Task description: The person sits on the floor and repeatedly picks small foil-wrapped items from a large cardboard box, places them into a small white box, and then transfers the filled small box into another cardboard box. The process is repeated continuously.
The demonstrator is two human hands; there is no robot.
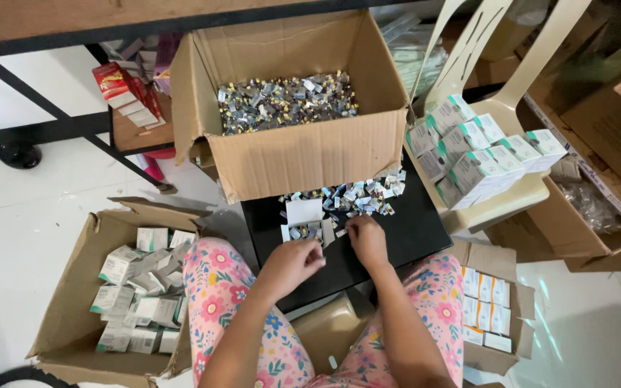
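- Small white carton [303,221], flap up, lay on glossy black board [411,230], part-filled with tiny foil packets.
- Loose packet heap [357,197] just behind; big corrugated box [289,108] beyond.
- Left hand [292,262] curled at carton's edge; right hand [366,241] pinching packets, knuckles bent.

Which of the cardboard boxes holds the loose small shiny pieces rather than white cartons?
The large open box beyond the black tray, straight ahead; the boxes at left and right hold white cartons.

bare forearms, no sleeves, left hand [290,263] and right hand [368,241] ungloved; pink trousers [217,287] printed with multicoloured flowers.
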